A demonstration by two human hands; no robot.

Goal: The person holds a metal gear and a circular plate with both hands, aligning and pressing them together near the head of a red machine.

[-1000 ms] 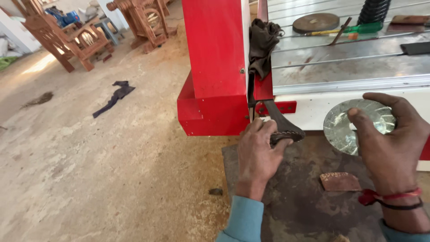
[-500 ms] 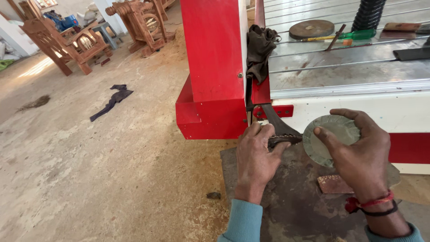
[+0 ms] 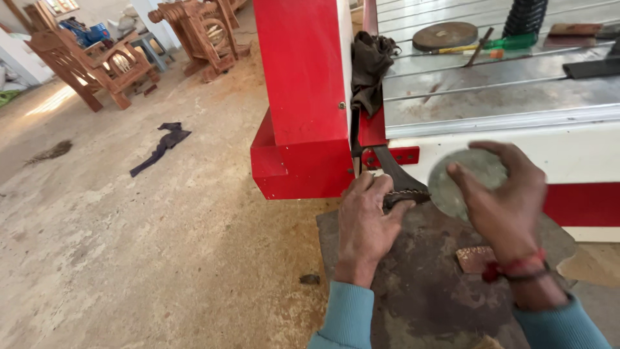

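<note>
Left hand [image 3: 365, 223] fingers clamped on dark wrench [image 3: 400, 184] beside red machine column [image 3: 300, 97]; right hand [image 3: 507, 200] fingers pinching grey metal disc [image 3: 455, 184]. Risk: wrench slips, knuckles strike column.

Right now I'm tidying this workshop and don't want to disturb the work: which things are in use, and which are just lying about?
In use:
- grey metal disc, held in the right hand
- dark tool, gripped by the left hand

Lying about:
- round disc on the machine bed
- green-handled screwdriver
- dark rag
- cloth on the floor
- wooden chairs
</note>
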